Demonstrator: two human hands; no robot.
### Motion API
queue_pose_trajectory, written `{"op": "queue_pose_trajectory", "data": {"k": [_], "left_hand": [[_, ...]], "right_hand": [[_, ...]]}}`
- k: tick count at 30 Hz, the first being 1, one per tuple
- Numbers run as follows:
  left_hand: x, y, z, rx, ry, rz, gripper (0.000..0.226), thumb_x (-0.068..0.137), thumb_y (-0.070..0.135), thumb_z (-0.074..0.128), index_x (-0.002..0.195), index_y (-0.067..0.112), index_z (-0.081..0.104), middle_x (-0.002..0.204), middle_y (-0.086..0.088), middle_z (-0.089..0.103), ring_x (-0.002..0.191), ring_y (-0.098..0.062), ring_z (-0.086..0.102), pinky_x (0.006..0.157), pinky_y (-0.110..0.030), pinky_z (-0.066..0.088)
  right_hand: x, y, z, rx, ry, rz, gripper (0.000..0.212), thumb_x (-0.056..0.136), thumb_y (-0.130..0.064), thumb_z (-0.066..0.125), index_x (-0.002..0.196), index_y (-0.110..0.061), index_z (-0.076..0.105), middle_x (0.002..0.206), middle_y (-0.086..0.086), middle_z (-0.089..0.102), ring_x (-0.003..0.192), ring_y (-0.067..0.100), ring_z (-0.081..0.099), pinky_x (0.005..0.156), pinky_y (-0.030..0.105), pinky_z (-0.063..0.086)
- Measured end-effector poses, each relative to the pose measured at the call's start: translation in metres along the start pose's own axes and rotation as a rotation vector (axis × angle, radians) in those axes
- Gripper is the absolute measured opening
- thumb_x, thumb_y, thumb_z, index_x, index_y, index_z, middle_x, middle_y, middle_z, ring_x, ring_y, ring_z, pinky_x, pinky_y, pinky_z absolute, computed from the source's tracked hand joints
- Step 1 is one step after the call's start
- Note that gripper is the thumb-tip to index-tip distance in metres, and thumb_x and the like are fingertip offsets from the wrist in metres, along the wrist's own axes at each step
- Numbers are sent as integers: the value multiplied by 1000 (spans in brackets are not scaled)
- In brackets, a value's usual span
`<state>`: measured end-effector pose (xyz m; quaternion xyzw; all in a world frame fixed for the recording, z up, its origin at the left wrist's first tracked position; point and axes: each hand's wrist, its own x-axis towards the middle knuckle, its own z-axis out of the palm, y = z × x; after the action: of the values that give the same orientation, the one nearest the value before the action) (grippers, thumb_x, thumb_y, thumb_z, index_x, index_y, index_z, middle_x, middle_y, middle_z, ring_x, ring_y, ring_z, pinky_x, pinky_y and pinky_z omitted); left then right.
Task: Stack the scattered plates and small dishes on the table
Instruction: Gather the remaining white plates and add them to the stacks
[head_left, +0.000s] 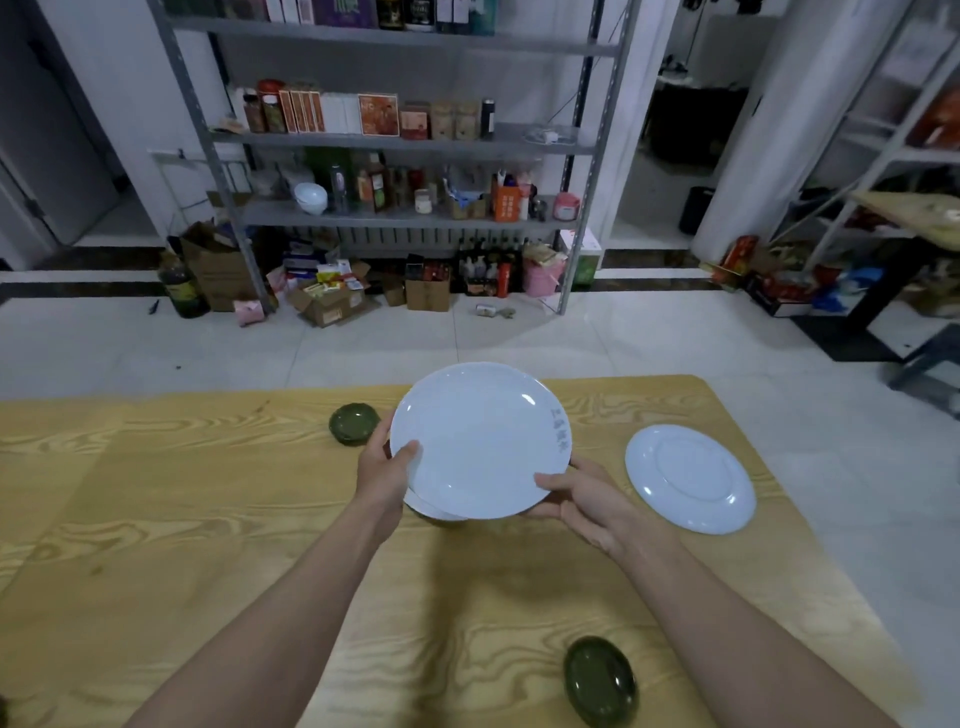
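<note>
Over the middle of the table (156, 519), left hand (384, 467) and right hand (576, 499) grip the white plate (483, 441) by opposite rims, thumbs curled on top, a second plate (427, 509) peeking out beneath, while the upturned plate (691, 478) lies flat just to its right, nearest the right hand.

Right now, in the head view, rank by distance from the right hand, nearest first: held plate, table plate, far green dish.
1. Held plate: in the right hand.
2. Table plate: just right of it.
3. Far green dish: left, past the held plate.
</note>
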<state>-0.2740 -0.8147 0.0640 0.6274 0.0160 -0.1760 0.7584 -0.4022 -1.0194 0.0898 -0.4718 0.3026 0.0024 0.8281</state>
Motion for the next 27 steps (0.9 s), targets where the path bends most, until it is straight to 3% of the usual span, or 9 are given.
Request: {"op": "queue_pose_trajectory", "data": {"k": [4, 6, 10, 12, 14, 17, 20, 24, 27], "left_hand": [[13, -3, 10, -30, -6, -70, 37, 102, 22, 51, 139, 29, 53, 121, 2, 65, 91, -22, 67, 76, -37, 57], [18, -12, 8, 8, 8, -105, 37, 102, 24, 52, 139, 30, 52, 117, -4, 65, 84, -25, 65, 76, -39, 57], [18, -46, -7, 170, 35, -200, 53, 95, 15, 60, 142, 35, 46, 118, -6, 61, 91, -22, 61, 74, -36, 55], [18, -63, -15, 222, 35, -259, 67, 92, 13, 64, 148, 38, 37, 121, -9, 59, 97, -22, 61, 76, -35, 52], [18, -78, -20, 279, 34, -312, 81, 88, 12, 68, 151, 43, 27, 122, -10, 59, 108, -26, 60, 87, -38, 49], [21, -92, -23, 320, 49, -356, 87, 87, 10, 70, 152, 42, 23, 119, -10, 59, 108, -27, 60, 92, -38, 45], [31, -101, -21, 295, 74, -367, 90, 84, 6, 71, 152, 42, 23, 118, -9, 64, 106, -26, 62, 89, -39, 50], [43, -109, -13, 198, 128, -376, 93, 84, 1, 70, 153, 40, 20, 130, -4, 58, 111, -28, 61, 73, -36, 56], [54, -116, -9, 165, 147, -343, 94, 78, 4, 75, 146, 47, 28, 138, 4, 52, 123, -28, 54, 95, -51, 52]], "right_hand": [[13, 8, 1, 132, 179, -75, 58, 87, 19, 57, 135, -13, 48, 124, 17, 63, 106, 39, 66, 80, 59, 57], [17, 5, 0, 168, 241, -114, 60, 89, 18, 56, 136, -18, 46, 124, 13, 62, 104, 35, 66, 75, 53, 60], [26, -1, -2, 192, 326, -155, 63, 92, 16, 54, 142, -20, 42, 128, 11, 60, 105, 30, 66, 60, 37, 61], [33, -2, -2, 207, 357, -178, 63, 92, 16, 52, 141, -22, 42, 130, 10, 60, 103, 28, 65, 63, 38, 60], [40, -2, -1, 235, 376, -186, 59, 92, 17, 50, 133, -26, 47, 129, 9, 60, 99, 26, 66, 67, 40, 57], [51, -4, 0, 301, 378, -170, 61, 92, 18, 50, 133, -26, 47, 129, 10, 60, 95, 26, 66, 64, 39, 57], [61, -5, -2, 305, 365, -149, 59, 92, 18, 50, 136, -22, 46, 129, 11, 60, 96, 27, 66, 60, 37, 57], [74, -4, -2, 313, 349, -123, 53, 92, 18, 50, 130, -19, 49, 124, 11, 63, 95, 27, 68, 57, 36, 59], [84, -2, -2, 330, 344, -113, 57, 91, 19, 50, 134, -18, 48, 120, 10, 63, 93, 28, 68, 55, 36, 59]]}}
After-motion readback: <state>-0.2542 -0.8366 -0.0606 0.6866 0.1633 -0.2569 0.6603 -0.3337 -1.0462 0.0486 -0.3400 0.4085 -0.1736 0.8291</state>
